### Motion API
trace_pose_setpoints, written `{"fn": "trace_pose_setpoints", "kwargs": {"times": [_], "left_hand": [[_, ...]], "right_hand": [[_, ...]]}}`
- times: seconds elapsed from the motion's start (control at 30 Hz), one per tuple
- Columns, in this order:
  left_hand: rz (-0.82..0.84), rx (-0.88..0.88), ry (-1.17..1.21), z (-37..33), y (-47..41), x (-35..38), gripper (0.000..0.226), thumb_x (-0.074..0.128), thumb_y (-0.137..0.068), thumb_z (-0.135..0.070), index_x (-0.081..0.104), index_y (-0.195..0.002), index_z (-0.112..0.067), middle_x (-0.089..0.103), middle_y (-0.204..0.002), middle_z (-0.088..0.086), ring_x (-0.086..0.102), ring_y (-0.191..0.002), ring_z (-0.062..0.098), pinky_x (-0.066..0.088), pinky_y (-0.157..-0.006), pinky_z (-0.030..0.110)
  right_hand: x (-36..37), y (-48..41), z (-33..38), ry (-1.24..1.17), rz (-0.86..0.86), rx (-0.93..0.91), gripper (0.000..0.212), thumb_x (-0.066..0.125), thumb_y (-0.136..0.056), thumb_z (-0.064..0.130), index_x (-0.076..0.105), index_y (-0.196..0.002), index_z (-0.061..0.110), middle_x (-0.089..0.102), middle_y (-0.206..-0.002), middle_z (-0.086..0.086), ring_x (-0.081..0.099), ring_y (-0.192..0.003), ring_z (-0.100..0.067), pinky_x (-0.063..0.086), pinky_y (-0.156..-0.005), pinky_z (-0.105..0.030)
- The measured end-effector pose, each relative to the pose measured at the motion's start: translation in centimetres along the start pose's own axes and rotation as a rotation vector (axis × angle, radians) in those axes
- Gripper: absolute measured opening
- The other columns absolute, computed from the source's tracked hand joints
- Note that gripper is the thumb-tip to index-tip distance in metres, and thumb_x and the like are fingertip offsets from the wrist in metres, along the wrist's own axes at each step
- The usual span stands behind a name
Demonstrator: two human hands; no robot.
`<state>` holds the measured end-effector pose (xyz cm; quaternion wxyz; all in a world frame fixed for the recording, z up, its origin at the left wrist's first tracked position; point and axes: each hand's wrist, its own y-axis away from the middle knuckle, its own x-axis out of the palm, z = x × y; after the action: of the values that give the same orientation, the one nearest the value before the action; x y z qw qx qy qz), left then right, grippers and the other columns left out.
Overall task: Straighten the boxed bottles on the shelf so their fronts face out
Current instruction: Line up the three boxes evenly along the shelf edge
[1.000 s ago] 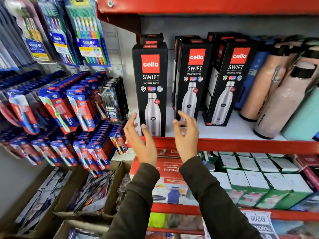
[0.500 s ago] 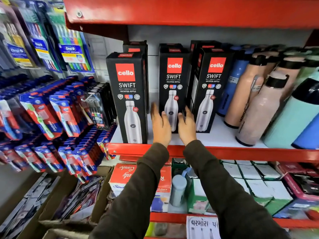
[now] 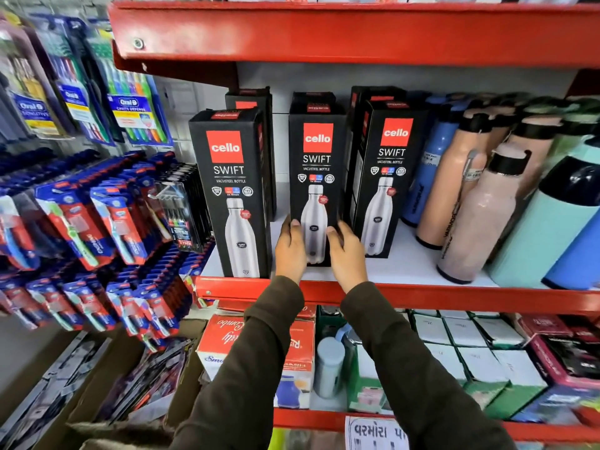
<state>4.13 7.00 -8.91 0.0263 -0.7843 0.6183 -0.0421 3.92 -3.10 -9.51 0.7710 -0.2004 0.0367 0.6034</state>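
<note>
Three black Cello Swift bottle boxes stand in a front row on the red-edged white shelf (image 3: 406, 271). The left box (image 3: 232, 190) sits at the shelf's front edge, facing out. The middle box (image 3: 316, 170) stands further back, front showing. My left hand (image 3: 290, 250) presses its lower left side and my right hand (image 3: 345, 251) its lower right side, gripping the box between them. The right box (image 3: 386, 177) is turned a little to the left. More black boxes stand behind the front row, mostly hidden.
Loose bottles in pink (image 3: 480, 216), blue and mint (image 3: 548, 222) lean at the right of the shelf. Toothbrush packs (image 3: 107, 222) hang on the wall to the left. A red shelf (image 3: 324, 34) runs overhead. Boxed goods fill the shelf below.
My hands left the left box, moved right and closed on the base of the middle box. The camera came closer and shifted right.
</note>
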Motion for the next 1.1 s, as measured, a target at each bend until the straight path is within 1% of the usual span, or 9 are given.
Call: {"fn": "trace_pose_setpoints", "kwargs": {"times": [0.07,0.2,0.37,0.5,0.63,0.8,0.9,1.0,1.1], "left_hand": [[-0.004,0.007,0.007,0.1,0.8,-0.3,0.05,0.032,-0.104,-0.034,0.032,-0.15,-0.014,0.036,-0.156,0.003,0.03,-0.146,0.016,0.021,-0.116,0.023],[-0.029,0.033,-0.01,0.0,2.5,-1.0,0.047,0.035,-0.104,-0.033,0.037,-0.148,-0.017,0.043,-0.151,0.0,0.037,-0.132,0.004,0.022,-0.103,0.014],[-0.033,0.023,-0.039,0.0,3.8,-1.6,0.046,0.037,-0.103,-0.034,0.042,-0.145,-0.016,0.047,-0.149,0.001,0.039,-0.139,0.015,0.024,-0.106,0.019],[-0.065,0.042,-0.052,-0.2,4.7,-1.9,0.044,0.038,-0.103,-0.034,0.045,-0.143,-0.017,0.049,-0.147,0.001,0.042,-0.134,0.012,0.025,-0.103,0.018],[-0.089,0.057,-0.063,-0.1,5.3,-1.9,0.044,0.038,-0.103,-0.034,0.047,-0.142,-0.016,0.051,-0.145,0.003,0.043,-0.136,0.018,0.026,-0.102,0.019],[-0.1,0.085,-0.059,-0.3,5.6,-1.5,0.043,0.037,-0.103,-0.031,0.045,-0.142,-0.015,0.051,-0.145,0.003,0.044,-0.132,0.013,0.026,-0.101,0.019],[-0.207,0.197,-0.016,0.4,6.1,-0.9,0.041,0.039,-0.103,-0.027,0.044,-0.142,-0.014,0.05,-0.145,0.001,0.043,-0.136,0.013,0.032,-0.109,0.024],[-0.365,0.396,-0.008,0.8,7.4,0.4,0.042,0.042,-0.101,-0.02,0.04,-0.143,-0.015,0.044,-0.147,-0.001,0.037,-0.139,0.012,0.029,-0.117,0.031],[-0.419,0.589,-0.092,0.4,8.9,2.4,0.041,0.041,-0.1,-0.013,0.043,-0.141,-0.013,0.044,-0.143,0.002,0.036,-0.137,0.012,0.025,-0.115,0.024]], "right_hand": [[-0.4,1.1,0.2,-0.013,-0.003,-0.02,0.043,0.043,-0.101,0.025,0.043,-0.141,0.008,0.05,-0.144,-0.011,0.044,-0.135,-0.023,0.026,-0.1,-0.017],[-1.0,3.0,0.5,-0.072,0.007,-0.025,0.043,0.047,-0.1,0.028,0.045,-0.141,0.015,0.056,-0.137,-0.005,0.05,-0.126,-0.013,0.035,-0.102,-0.022],[-1.7,4.4,0.2,-0.042,0.003,-0.046,0.042,0.048,-0.099,0.032,0.047,-0.139,0.018,0.057,-0.118,0.008,0.054,-0.115,-0.009,0.038,-0.098,-0.023],[-2.1,4.8,0.0,0.005,0.01,-0.072,0.043,0.048,-0.098,0.034,0.048,-0.139,0.021,0.06,-0.132,-0.002,0.053,-0.125,-0.015,0.038,-0.108,-0.028],[-2.4,5.3,0.0,0.018,-0.002,-0.079,0.042,0.049,-0.098,0.035,0.049,-0.138,0.022,0.061,-0.132,-0.006,0.056,-0.123,-0.019,0.038,-0.102,-0.023],[-2.4,5.4,-0.5,0.03,-0.01,-0.101,0.041,0.048,-0.098,0.036,0.048,-0.137,0.024,0.059,-0.134,-0.006,0.058,-0.12,-0.02,0.044,-0.103,-0.029],[-2.9,5.2,-1.0,0.03,-0.04,-0.132,0.04,0.048,-0.097,0.037,0.047,-0.136,0.027,0.051,-0.14,-0.003,0.053,-0.124,-0.019,0.046,-0.104,-0.035],[-4.3,4.6,-1.2,0.011,-0.112,-0.189,0.036,0.049,-0.098,0.034,0.049,-0.133,0.027,0.047,-0.134,0.001,0.053,-0.12,-0.016,0.046,-0.104,-0.035],[-6.2,3.3,-1.5,-0.018,-0.203,-0.219,0.035,0.05,-0.098,0.03,0.05,-0.133,0.026,0.045,-0.127,0.0,0.051,-0.116,-0.014,0.041,-0.095,-0.011]]}}
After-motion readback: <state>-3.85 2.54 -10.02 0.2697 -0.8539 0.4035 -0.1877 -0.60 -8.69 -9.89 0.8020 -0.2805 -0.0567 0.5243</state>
